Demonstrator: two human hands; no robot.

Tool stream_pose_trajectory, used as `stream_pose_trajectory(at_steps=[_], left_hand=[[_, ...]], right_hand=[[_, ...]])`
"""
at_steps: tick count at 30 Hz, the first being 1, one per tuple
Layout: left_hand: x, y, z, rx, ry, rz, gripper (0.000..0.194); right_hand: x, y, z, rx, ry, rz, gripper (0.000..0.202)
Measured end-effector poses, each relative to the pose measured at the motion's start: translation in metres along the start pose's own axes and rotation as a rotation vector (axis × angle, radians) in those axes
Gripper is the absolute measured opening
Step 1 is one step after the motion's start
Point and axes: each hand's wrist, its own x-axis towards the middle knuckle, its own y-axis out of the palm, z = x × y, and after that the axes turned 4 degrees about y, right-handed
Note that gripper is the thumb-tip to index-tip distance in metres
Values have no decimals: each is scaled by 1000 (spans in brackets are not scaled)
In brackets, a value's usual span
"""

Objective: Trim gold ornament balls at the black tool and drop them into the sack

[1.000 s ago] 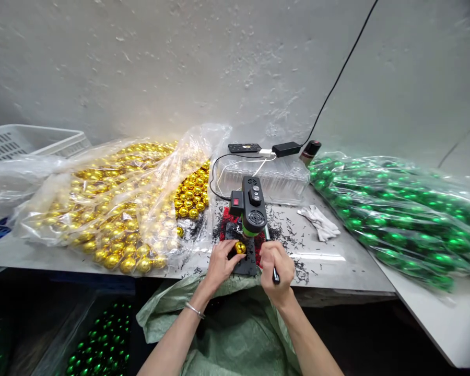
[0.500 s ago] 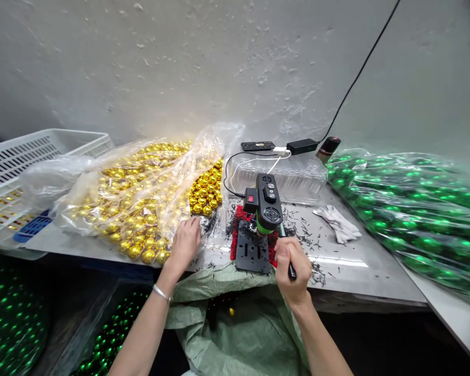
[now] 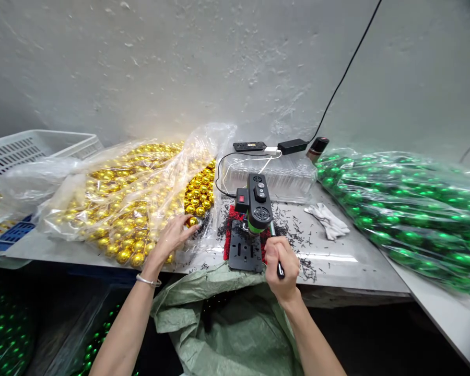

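My left hand (image 3: pixel 171 236) curls at a gold ball (image 3: pixel 191 221), whether gripping I can't tell; right hand (image 3: pixel 285 265) clenches the handle (image 3: pixel 281 271). Ball looks light, slick, perhaps brittle: pinch its middle.

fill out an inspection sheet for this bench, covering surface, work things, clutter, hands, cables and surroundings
Surface: metal tabletop, strewn with black scraps around the machine.
Work things: black machine over a slotted base plate; clear bag of gold balls to its left.
Clutter: the scraps, plus a white glove right of the machine.
Hands: right hand closed on the lever; left hand at a gold ball, grip unclear.
Cables: black cable running down to an adapter; white cable behind the machine.
Surroundings: grey wall behind, bag of green balls at right, green sack below the front edge; other people, nothing seen.
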Motion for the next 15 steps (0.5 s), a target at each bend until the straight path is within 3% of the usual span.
stream_pose_trajectory(at_steps=[3,6,8,11,15], left_hand=[[-8,6,-13,-481,-121,11,36],[-21,27,-26,-1033,-293,145,47],[-29,43,-35,-1285,-398,218,55],[-37,63,-46,-1433,-464,243,58],[-39,78,-54,-1472,-503,215,56]], right_hand=[[-1,0,0,-1,11,-8,26],[-1,1,0,-3,15,-6,26],[-1,0,-1,-8,9,-1,25],[-1,0,-1,-18,1,6,25],[-1,-1,-1,-27,-11,16,24]])
